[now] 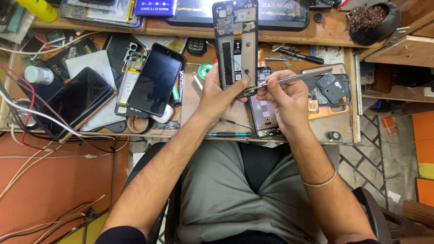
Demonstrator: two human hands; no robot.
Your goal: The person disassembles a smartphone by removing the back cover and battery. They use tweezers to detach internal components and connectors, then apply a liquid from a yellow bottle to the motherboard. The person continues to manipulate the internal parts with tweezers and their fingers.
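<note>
Opened phone (236, 45) held upright above the table (190, 97)

Left hand (216, 92) grips its lower end, hiding it; right hand (282, 95) pinches tweezers (294, 77); bowl (375, 22) of brown bits beyond.

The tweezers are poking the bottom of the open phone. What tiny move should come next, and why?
Probably close the tweezers gently on the small part at the opened phone's lower edge. Their tips already sit there, the right hand pinches them, and the left hand holds the phone upright and steady.
</note>
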